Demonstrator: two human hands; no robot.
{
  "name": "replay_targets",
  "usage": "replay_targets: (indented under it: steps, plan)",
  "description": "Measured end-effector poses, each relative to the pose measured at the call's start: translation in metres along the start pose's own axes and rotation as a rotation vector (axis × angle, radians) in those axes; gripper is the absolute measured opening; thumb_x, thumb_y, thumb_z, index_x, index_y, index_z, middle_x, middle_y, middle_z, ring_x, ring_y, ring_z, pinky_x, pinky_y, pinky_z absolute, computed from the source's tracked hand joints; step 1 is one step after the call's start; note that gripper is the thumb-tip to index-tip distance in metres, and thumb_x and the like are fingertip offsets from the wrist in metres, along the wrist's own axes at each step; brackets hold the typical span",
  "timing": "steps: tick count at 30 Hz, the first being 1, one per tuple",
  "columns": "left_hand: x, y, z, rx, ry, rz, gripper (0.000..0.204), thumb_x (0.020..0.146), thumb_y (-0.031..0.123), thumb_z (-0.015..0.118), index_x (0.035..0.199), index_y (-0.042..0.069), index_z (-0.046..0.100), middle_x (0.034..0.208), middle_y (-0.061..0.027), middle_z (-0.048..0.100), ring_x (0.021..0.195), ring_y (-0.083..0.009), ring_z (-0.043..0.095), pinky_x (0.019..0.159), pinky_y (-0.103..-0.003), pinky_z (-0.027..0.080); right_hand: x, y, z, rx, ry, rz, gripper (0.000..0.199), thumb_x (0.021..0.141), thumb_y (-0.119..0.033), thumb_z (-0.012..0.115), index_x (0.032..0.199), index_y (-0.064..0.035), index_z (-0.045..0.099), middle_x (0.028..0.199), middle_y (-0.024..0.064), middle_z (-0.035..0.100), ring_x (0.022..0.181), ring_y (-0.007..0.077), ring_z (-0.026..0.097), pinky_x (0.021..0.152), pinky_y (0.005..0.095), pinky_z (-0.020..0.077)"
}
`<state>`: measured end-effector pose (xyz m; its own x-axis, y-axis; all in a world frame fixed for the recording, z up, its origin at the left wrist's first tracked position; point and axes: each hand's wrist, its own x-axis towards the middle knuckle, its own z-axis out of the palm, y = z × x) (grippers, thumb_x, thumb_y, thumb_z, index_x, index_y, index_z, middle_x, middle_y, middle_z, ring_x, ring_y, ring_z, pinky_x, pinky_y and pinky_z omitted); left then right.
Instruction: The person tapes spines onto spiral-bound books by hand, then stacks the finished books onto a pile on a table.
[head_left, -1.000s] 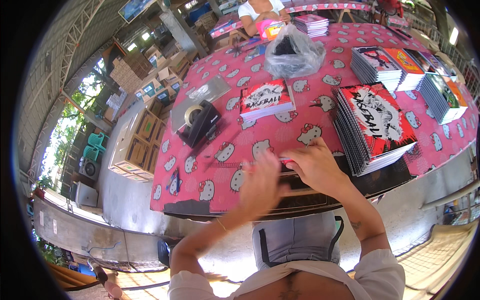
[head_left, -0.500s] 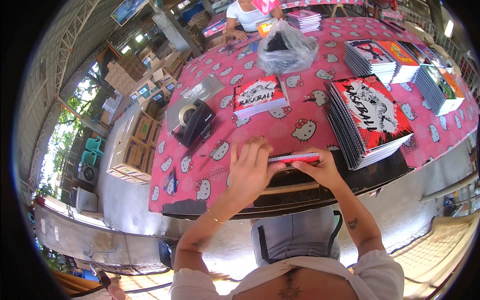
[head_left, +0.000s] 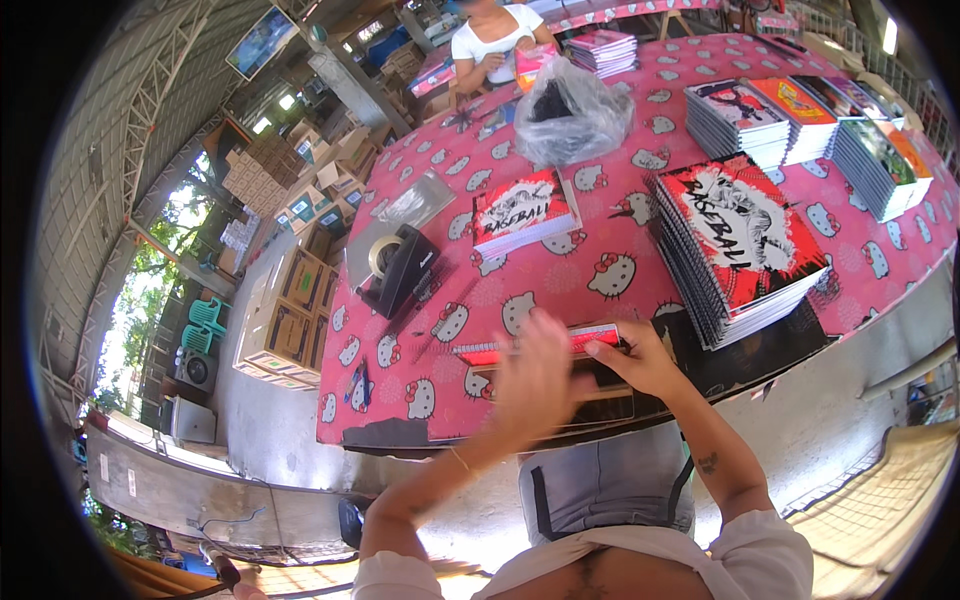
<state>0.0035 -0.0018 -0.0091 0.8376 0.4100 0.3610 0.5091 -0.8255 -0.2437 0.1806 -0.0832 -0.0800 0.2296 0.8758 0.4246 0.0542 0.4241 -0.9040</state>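
Note:
A red-covered notebook [head_left: 596, 338] is held nearly edge-on above the near edge of the table. My right hand [head_left: 642, 357] grips its right end, the thumb on the near face and the fingers behind. My left hand [head_left: 540, 385] passes in front of its left part, smeared by motion, so its fingers cannot be read. A thin coil-like strip [head_left: 475, 352] shows to the left of that hand. Beyond lies a short stack of red, white and black notebooks [head_left: 525, 212]. Right of my hands stands a taller stack of matching spiral notebooks [head_left: 740, 235].
A black tape dispenser [head_left: 402, 270] stands at the left on the pink patterned tablecloth [head_left: 610, 275], near a clear plastic sheet [head_left: 415, 205]. A plastic bag [head_left: 575, 115] with dark contents sits farther back. More notebook stacks [head_left: 745, 125] stand at far right. A co-worker [head_left: 495, 45] holds a colourful book across the table.
My left hand has come off the notebook's left end and swung nearer to me, blurring. My right hand keeps its grip. Across the table, the co-worker's hands and book have shifted.

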Motion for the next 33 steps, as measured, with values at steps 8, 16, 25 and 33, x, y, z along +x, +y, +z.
replay_targets:
  steps: [8,16,25,33]
  plan:
    - [-0.003,0.000,0.014,-0.145,0.165,0.122,0.090,0.104,0.060,0.039,0.154,-0.014,0.029,0.159,-0.0382,0.029,0.153,-0.0529,0.021,0.121,-0.067,0.013,0.005,0.000,0.001,-0.175,-0.004,-0.023,0.024,0.094,-0.015,0.075,0.114,-0.0014,0.074,0.085,0.0121,0.074,0.068,0.0137,0.060,0.065,0.0303,0.0489]
    - [-0.013,0.018,0.023,-0.282,0.184,-0.004,0.089,0.106,0.059,0.031,0.155,-0.015,0.025,0.160,-0.0395,0.026,0.152,-0.0545,0.021,0.121,-0.067,0.011,0.007,-0.009,0.009,-0.220,0.088,-0.142,0.022,0.092,-0.011,0.074,0.112,-0.0002,0.073,0.086,0.0140,0.073,0.066,0.0216,0.063,0.062,0.0318,0.0501]
    - [0.012,0.004,0.008,-0.249,0.179,-0.046,0.085,0.107,0.056,0.036,0.155,-0.013,0.028,0.162,-0.0368,0.026,0.154,-0.0502,0.020,0.122,-0.066,0.007,0.008,-0.004,0.009,-0.250,0.051,-0.143,0.028,0.090,-0.008,0.073,0.118,-0.0009,0.070,0.096,0.0163,0.073,0.077,0.0297,0.069,0.071,0.0353,0.0541]
    - [0.013,0.005,0.009,-0.323,0.123,-0.016,0.091,0.103,0.059,0.040,0.156,-0.014,0.026,0.163,-0.0365,0.023,0.155,-0.0494,0.020,0.121,-0.068,0.009,0.009,-0.012,0.011,-0.264,0.043,-0.103,0.029,0.089,-0.007,0.073,0.117,-0.0012,0.070,0.100,0.0170,0.073,0.087,0.0353,0.070,0.078,0.0384,0.0543]
